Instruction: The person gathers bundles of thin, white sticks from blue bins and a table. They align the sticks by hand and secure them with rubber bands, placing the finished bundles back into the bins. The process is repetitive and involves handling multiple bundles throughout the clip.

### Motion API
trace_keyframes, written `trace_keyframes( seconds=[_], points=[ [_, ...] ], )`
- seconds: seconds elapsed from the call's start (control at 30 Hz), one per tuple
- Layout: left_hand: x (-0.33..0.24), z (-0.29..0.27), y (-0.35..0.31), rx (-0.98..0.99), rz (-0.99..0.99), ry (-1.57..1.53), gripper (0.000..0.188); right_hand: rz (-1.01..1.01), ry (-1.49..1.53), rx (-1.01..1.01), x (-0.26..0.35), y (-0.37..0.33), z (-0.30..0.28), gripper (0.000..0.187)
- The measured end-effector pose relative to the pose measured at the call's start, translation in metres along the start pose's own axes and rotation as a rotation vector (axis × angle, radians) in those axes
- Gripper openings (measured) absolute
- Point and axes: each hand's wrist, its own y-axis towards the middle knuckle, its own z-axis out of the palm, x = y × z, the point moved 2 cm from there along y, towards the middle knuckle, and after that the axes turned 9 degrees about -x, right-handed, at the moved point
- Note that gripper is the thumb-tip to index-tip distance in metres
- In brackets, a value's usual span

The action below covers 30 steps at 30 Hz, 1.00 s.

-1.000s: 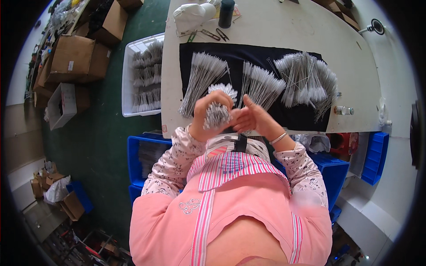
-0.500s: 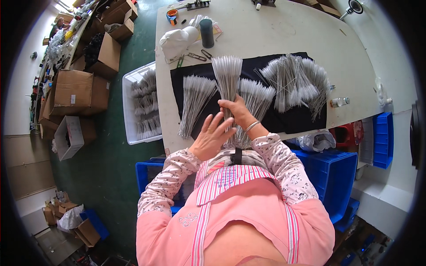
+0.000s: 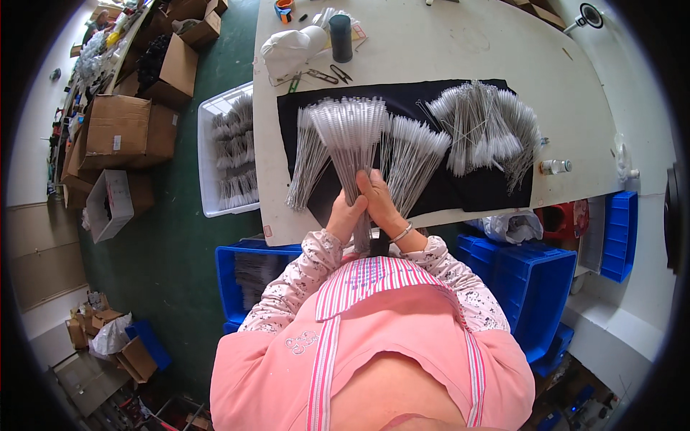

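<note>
Between my two hands I grip a thick bundle of thin wire brushes (image 3: 350, 129) with white bristle heads fanned out at the far end. My left hand (image 3: 347, 215) closes round the stems from the left. From the right my right hand (image 3: 379, 200) wraps the same stems, its thumb along the top. Another brush bundle (image 3: 309, 161) lies to the left on a black cloth (image 3: 345, 92), partly behind the held one. To the right is a second bundle (image 3: 417, 154), and farther right a larger heap of brushes (image 3: 485, 129).
Snips (image 3: 339, 73), a dark green cylinder (image 3: 341, 39) and a white bag (image 3: 291, 52) lie on the far left of the table (image 3: 467, 43). A small bottle (image 3: 555, 167) is at the right. A white crate of brushes (image 3: 208, 151) and blue crates (image 3: 532, 287) stand beside the table.
My left hand, which was open beside the stems, has closed on the brush bundle. The bundle's heads have spread wider and shifted left, and both hands have come together.
</note>
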Motion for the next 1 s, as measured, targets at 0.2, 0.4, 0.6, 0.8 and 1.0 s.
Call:
trace_keyframes(
  seconds=[0.2,0.4,0.6,0.8,1.0],
  points=[
    [-0.005,0.022,-0.007,-0.192,0.018,-0.080,0.057,0.072,-0.002,-0.178,-0.007,-0.002,0.005,0.038],
    [-0.012,0.021,-0.005,-0.176,-0.128,-0.239,0.047,0.150,0.049,-0.351,-0.011,0.001,0.005,0.034],
    [0.000,0.011,0.001,-0.302,-0.124,-0.183,0.022,0.313,0.248,-0.319,-0.034,0.005,0.002,0.035],
    [0.006,0.005,0.004,-0.316,-0.168,-0.121,0.021,0.408,0.421,-0.222,-0.037,0.005,0.007,0.025],
    [0.007,0.010,0.002,-0.330,-0.222,-0.314,0.021,0.385,0.416,-0.299,-0.047,0.001,0.002,0.025]
  ],
)
